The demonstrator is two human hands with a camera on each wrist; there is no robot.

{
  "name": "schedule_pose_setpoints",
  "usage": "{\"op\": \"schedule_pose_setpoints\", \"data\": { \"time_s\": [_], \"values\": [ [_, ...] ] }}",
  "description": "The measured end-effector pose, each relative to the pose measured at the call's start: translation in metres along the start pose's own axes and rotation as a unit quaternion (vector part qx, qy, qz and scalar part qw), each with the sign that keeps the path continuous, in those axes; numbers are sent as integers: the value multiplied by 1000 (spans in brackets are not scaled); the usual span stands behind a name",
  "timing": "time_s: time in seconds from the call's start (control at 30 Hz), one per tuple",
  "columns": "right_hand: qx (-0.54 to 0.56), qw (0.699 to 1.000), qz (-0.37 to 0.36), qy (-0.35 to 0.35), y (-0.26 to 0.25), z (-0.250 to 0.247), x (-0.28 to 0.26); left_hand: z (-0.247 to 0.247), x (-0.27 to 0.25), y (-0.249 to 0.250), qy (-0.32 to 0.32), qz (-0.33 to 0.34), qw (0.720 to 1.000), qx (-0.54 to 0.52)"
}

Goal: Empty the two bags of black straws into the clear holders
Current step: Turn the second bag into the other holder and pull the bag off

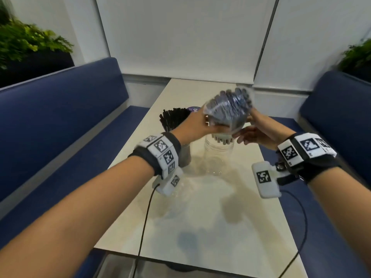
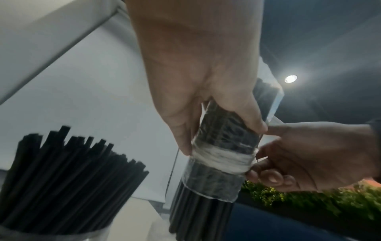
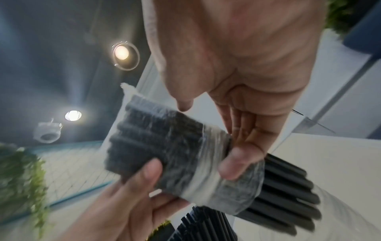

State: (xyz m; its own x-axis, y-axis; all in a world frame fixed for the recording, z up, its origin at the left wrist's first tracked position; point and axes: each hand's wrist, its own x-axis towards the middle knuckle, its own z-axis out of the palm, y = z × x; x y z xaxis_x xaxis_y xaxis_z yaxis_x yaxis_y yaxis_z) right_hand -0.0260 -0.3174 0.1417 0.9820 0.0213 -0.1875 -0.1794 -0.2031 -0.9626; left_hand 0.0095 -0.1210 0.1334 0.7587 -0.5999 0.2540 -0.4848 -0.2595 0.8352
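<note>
A clear bag of black straws [image 1: 228, 109] is tilted, open end down, above an empty clear holder [image 1: 218, 155] in mid-table. My left hand [image 1: 197, 125] grips the bag's middle from the left [image 2: 206, 114]. My right hand [image 1: 249, 135] holds it from the right, fingers curled at the bunched white band [image 2: 274, 164]. Straw ends [image 1: 222, 138] poke out of the bag's mouth just over the holder's rim [image 2: 198, 212] [image 3: 288, 187]. A second clear holder [image 1: 173, 119], left of the first, is packed with upright black straws [image 2: 62, 179].
The pale table [image 1: 200, 213] runs between two blue benches [image 1: 60, 121] [image 1: 337, 117] and ends at a white wall. A purple disc [image 1: 193, 109] lies behind the filled holder. Cables hang from both wrist cameras over the near table edge.
</note>
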Motion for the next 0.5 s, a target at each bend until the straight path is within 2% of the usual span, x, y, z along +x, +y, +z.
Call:
{"op": "schedule_pose_setpoints", "data": {
  "time_s": [0.2, 0.33, 0.5],
  "values": [
    [35, 999, -7, 37, -15, 3, 19, -12, 29, 13, 61, -7, 998, -14],
    [33, 999, 7, 38, -10, 7, 26, -9, 34, 1, 63, -28, 998, -9],
    [46, 998, 5, 46, 0, 2, 30, 1, 33, -2, 77, -23, 996, -24]
  ]
}}
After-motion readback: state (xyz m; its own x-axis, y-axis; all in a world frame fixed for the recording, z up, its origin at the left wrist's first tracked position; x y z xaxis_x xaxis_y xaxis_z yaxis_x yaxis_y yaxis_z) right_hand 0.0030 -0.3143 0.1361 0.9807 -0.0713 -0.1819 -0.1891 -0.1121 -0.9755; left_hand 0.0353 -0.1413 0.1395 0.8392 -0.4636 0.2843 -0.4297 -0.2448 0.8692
